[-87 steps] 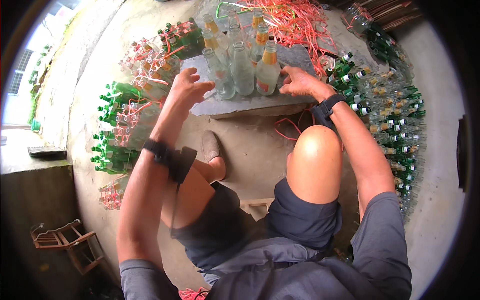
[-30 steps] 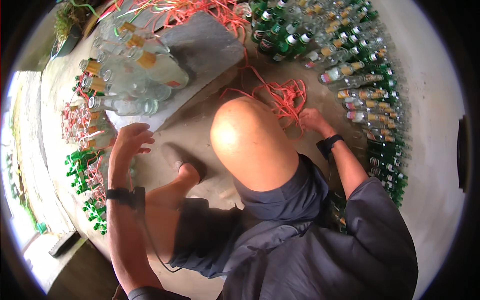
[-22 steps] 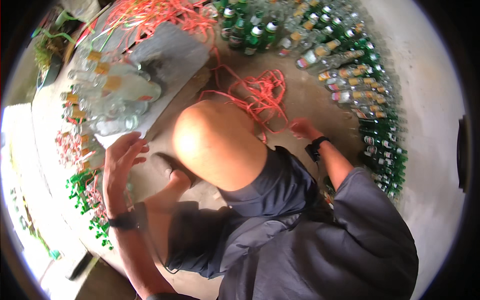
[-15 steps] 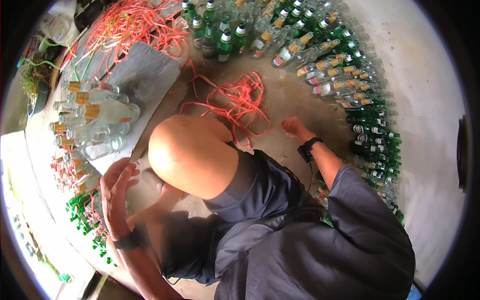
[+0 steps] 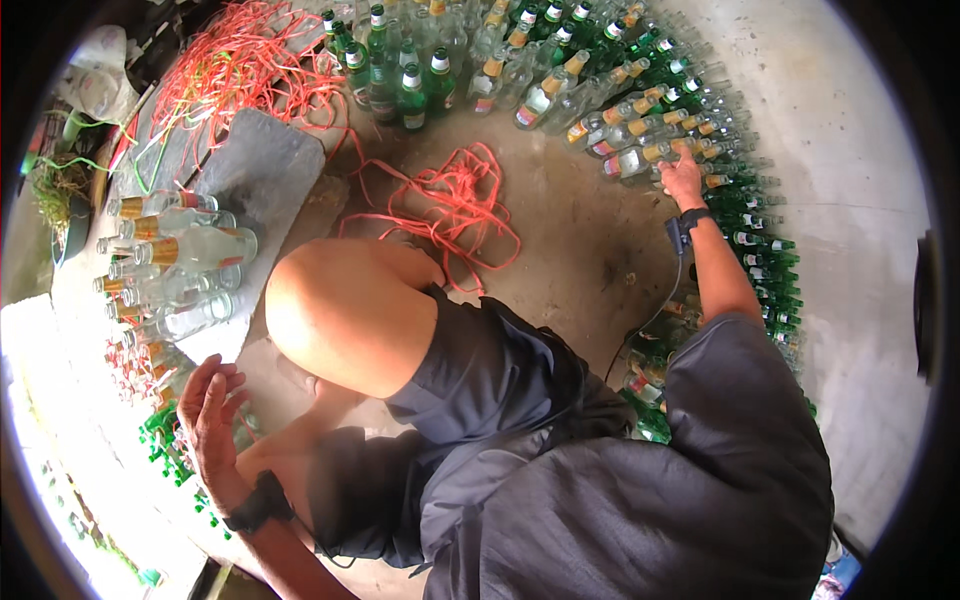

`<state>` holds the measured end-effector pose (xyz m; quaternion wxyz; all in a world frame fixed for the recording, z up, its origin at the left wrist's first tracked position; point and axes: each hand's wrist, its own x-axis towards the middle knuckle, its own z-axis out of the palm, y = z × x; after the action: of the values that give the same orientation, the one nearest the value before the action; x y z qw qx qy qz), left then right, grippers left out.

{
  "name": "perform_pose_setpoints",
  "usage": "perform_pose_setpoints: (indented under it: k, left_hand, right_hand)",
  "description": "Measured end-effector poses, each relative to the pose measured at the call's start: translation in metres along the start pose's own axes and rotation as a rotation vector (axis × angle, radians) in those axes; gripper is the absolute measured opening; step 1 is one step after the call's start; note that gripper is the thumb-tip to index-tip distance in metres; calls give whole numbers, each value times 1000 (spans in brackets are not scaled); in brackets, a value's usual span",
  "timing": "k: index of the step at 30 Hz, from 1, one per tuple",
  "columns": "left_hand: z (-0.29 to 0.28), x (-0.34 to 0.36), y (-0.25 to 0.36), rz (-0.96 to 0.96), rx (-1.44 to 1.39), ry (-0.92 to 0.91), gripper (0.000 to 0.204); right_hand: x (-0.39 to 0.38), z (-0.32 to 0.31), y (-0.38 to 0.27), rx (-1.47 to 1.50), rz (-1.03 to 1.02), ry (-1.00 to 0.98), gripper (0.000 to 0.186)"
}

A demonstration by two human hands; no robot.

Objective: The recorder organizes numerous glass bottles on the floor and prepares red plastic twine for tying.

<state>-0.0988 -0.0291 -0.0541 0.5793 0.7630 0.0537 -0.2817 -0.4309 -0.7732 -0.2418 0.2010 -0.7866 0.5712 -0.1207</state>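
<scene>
My right hand [image 5: 682, 183] reaches in among the rows of bottles on the right. Its fingertips are at the gold-foiled neck of a clear glass bottle [image 5: 630, 163]; whether they grip it I cannot make out. My left hand [image 5: 210, 415] is raised on the left with fingers bent but apart, holding nothing. Just beyond it, a cluster of clear bottles with gold necks [image 5: 205, 249] stands on a grey board [image 5: 270, 160]. On the floor in the middle lies a loose tangle of red plastic strapping [image 5: 450, 210].
Green bottles [image 5: 411, 100] stand packed at the far side, and more rows curve along the pale wall [image 5: 850, 200]. A large heap of red strapping [image 5: 235, 65] lies at the far left. My bent knee [image 5: 345, 310] is in the middle. A thin cable [image 5: 655, 318] hangs from my right wrist.
My right hand has moved right and away from me, from above the floor to the bottle rows. My left hand has dropped slightly nearer and stays raised. The whole view has shifted a little.
</scene>
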Motion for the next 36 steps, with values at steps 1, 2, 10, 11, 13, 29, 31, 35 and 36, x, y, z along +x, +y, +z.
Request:
perform_pose_setpoints:
  k: [1, 2, 10, 11, 13, 29, 31, 35, 36]
  left_hand:
    - [-3, -3, 1, 22, -22, -10, 35]
    - [-7, -5, 2, 28, -55, -6, 32]
    - [-30, -13, -3, 53, -140, 14, 34]
    - [-31, -13, -5, 48, -142, 21, 35]
    - [-31, -12, -7, 45, -145, 30, 36]
    - [-24, -13, -10, 12, -198, 90, 32]
    - [-24, -14, -11, 4, -200, 89, 32]
    - [-24, -15, -12, 6, -187, 87, 32]
    - [-24, -15, -12, -6, -205, 69, 33]
  right_hand:
    - [6, -4, -3, -83, -2, -49, 53]
    - [10, -3, -5, -156, -18, -90, 59]
    - [27, 4, -9, -391, -156, -233, 65]
    - [27, 3, -8, -400, -155, -246, 64]
    - [30, -2, -7, -393, -178, -256, 62]
    - [32, 9, 6, -354, -184, -179, 50]
    - [27, 9, 5, -318, -217, -174, 46]
    - [21, 9, 4, -306, -256, -137, 39]
    - [21, 9, 4, -300, -277, -143, 39]
